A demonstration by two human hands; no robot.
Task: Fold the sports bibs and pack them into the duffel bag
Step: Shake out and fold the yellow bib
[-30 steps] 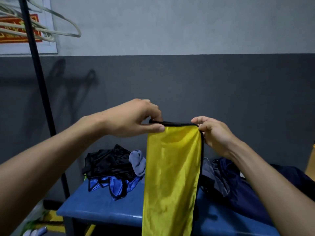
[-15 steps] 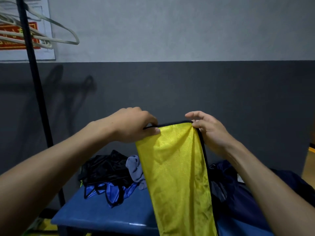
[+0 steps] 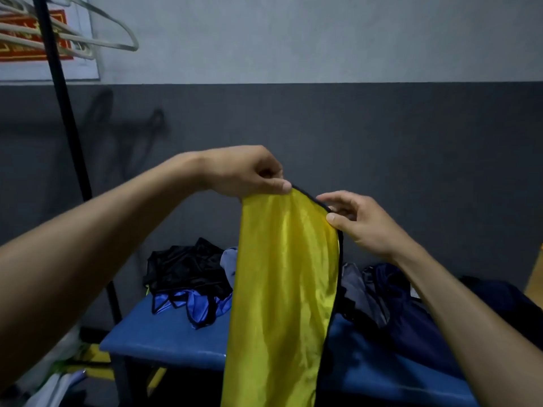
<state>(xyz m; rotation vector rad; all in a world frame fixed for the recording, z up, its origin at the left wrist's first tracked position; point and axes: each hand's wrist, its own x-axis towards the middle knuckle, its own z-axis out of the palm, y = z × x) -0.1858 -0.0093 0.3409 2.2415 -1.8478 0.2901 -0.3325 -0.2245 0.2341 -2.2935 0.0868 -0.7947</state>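
A yellow bib with black trim [image 3: 285, 289] hangs lengthwise in front of me, folded narrow. My left hand [image 3: 246, 171] pinches its top left corner. My right hand [image 3: 358, 221] pinches the black-edged top right corner a little lower, so the top edge slants down to the right. Behind it, a pile of black and blue bibs [image 3: 191, 286] lies on the blue bench [image 3: 164, 345]. A dark navy duffel bag [image 3: 411, 315] sits on the bench at the right, partly hidden by the yellow bib and my right forearm.
A black pole [image 3: 64, 118] stands at the left with pale clothes hangers [image 3: 97, 39] near its top. A grey and dark two-tone wall runs behind the bench. White and yellow items lie on the floor at the lower left [image 3: 64, 374].
The top edge of the yellow bib has tilted: my left hand rose slightly and my right hand dropped and shifted its pinch. The bib swung a little to the right.
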